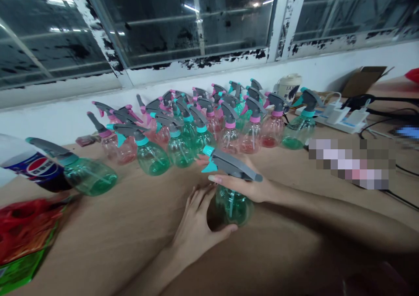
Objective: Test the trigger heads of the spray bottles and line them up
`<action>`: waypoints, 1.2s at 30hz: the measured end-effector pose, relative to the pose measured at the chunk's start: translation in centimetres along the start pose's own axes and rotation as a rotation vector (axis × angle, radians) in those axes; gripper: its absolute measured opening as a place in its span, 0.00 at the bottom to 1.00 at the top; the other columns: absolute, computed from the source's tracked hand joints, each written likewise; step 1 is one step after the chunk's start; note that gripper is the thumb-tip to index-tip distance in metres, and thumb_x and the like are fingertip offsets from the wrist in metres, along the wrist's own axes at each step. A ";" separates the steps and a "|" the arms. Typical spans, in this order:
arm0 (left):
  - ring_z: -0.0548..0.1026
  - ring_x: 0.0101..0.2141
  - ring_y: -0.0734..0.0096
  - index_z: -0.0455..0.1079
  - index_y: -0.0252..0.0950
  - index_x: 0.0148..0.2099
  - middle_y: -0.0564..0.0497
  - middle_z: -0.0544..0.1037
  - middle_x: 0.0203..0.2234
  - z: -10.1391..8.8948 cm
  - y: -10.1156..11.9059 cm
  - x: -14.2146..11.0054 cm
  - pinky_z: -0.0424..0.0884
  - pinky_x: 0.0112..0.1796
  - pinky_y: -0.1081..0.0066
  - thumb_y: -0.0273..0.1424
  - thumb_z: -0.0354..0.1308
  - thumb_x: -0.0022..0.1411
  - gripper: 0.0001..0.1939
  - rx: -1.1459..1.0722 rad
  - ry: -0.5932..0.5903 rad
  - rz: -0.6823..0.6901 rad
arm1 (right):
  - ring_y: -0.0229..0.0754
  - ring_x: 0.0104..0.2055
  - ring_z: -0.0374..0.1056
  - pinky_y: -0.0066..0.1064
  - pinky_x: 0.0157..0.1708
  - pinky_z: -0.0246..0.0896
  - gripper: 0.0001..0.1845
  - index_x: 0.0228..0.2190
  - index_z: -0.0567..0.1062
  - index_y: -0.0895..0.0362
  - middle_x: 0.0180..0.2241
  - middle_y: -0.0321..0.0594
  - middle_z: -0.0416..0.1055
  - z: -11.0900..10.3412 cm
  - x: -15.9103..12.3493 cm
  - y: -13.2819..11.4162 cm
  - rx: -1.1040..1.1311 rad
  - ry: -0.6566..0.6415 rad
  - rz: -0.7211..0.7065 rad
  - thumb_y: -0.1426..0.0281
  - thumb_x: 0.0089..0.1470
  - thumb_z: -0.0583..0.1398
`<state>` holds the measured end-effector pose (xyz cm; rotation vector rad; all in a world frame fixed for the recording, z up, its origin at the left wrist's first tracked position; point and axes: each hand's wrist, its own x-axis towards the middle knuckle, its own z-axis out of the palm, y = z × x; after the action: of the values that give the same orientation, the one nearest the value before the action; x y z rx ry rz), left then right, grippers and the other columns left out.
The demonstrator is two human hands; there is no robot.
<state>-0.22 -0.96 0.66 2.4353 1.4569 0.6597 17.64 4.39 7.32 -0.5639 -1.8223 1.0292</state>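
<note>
A green spray bottle (pixel 234 206) with a grey and turquoise trigger head stands in front of me on the table. My right hand (pixel 257 189) is closed round its neck, just under the head, with some fingers hidden behind it. At the lower left of the bottle, my left hand (pixel 193 226) curves with thumb and fingers apart; the thumb tip is by the base, and I cannot tell whether it touches. Behind it are several similar bottles, among them a green one (pixel 153 158) and a pink-collared one (pixel 231 136).
Left are another green spray bottle (pixel 93 176), a Pepsi bottle (pixel 41 169) lying tilted, and a red and green bag (pixel 26 235). Right are a power strip (pixel 340 117) with chargers, cables and a blurred-out item (pixel 352 163). A cup (pixel 290 86) stands near the wall below the windows.
</note>
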 end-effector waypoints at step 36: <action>0.56 0.61 0.46 0.48 0.35 0.64 0.36 0.60 0.61 0.3 0.2 -0.5 0.57 0.56 0.43 0.42 0.60 0.54 0.41 0.006 -0.022 0.024 | 0.43 0.47 0.71 0.36 0.49 0.65 0.16 0.43 0.76 0.53 0.44 0.40 0.75 0.0 -0.3 -0.4 0.053 -0.007 0.003 0.66 0.51 0.63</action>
<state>-0.13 -1.43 0.32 2.4601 1.4257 0.6322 17.79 3.96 7.55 -0.5325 -1.7953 1.0792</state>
